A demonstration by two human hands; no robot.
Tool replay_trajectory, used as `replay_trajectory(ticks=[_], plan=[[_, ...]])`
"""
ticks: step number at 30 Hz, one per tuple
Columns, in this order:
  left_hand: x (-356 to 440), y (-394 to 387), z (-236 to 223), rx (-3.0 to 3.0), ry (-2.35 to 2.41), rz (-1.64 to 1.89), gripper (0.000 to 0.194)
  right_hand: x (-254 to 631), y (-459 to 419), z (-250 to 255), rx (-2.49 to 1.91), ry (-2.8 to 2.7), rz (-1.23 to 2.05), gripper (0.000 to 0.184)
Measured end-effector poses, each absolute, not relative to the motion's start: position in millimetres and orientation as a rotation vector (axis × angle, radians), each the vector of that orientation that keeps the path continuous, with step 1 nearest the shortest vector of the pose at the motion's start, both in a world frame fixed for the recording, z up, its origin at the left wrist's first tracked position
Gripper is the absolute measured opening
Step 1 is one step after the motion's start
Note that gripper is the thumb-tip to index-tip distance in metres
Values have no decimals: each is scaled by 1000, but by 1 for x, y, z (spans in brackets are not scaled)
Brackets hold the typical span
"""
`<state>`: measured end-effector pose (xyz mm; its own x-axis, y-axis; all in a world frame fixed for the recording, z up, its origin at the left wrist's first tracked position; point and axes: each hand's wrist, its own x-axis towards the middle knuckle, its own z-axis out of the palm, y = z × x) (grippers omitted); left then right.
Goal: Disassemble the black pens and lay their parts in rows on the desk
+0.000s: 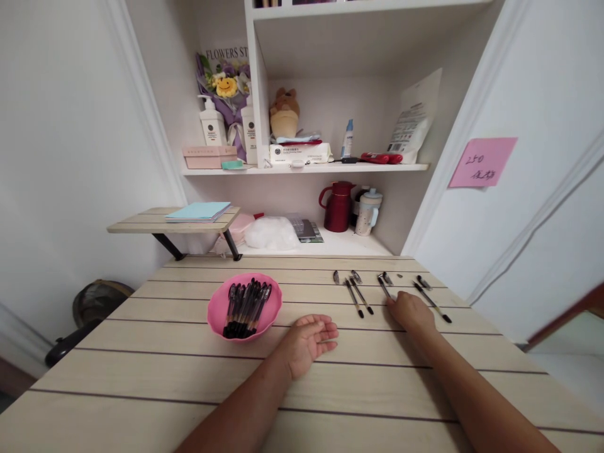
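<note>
My right hand point(413, 313) is closed on the lower end of a black pen point(385, 287); its fingertips are partly hidden. My left hand point(311, 340) rests on the table with its fingers apart and holds nothing. Between my hands lie two pens point(354, 298) side by side, their caps point(356, 277) off beyond them. Right of my right hand is another pen point(431, 302), near a loose cap point(423, 282). One more cap point(387, 278) lies by the tip of the held pen. Left of my left hand stands a pink bowl point(218, 318) with many black capped pens point(245, 308).
A small raised shelf point(141, 220) bearing blue paper point(198, 211) stands at the table's back left. Behind the table are white shelves point(302, 168) with a red jug point(338, 206), a cup point(368, 212) and a white plastic bag point(271, 233). A pink note point(484, 162) is on the right wall.
</note>
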<state>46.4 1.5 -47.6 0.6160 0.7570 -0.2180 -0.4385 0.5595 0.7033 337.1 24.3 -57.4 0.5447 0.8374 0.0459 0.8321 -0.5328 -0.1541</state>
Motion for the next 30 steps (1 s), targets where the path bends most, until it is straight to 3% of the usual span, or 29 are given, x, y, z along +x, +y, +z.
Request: replay_trajectory(ticks=[24, 30], plan=[[46, 2, -47, 653, 549, 739, 20, 342, 22, -59, -2615, -1428, 13, 48], [47, 2, -48, 647, 536, 739, 21, 330, 32, -45, -2551, -1482, -96, 35]])
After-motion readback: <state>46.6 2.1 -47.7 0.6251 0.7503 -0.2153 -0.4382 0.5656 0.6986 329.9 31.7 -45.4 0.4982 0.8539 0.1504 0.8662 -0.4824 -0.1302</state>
